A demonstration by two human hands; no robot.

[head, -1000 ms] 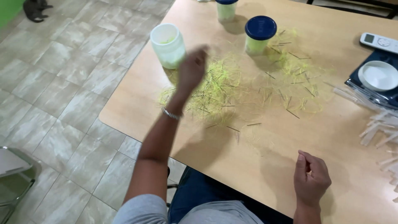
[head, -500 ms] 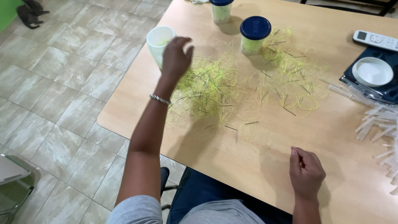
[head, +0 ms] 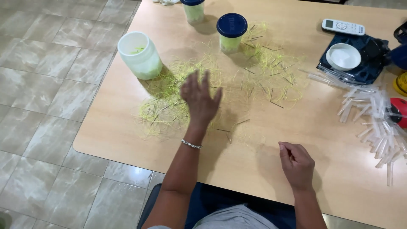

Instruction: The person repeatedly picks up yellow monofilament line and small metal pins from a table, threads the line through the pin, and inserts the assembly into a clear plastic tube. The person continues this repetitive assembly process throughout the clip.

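Light wooden counter (head: pixel 322 140) beside grey floor tiles. Left hand (head: pixel 200 101) hovers with fingers spread, released, over scattered yellow-green thin strands (head: pixel 169 108), near an open white plastic jar (head: pixel 140 55). Right hand (head: pixel 296 163) rests on the counter, fingers loosely curled, holding nothing visible.

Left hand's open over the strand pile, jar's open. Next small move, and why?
Probably lower the left hand and pinch some yellow-green strands just below it: its fingers are spread and empty, and the open jar stands close beside the pile.
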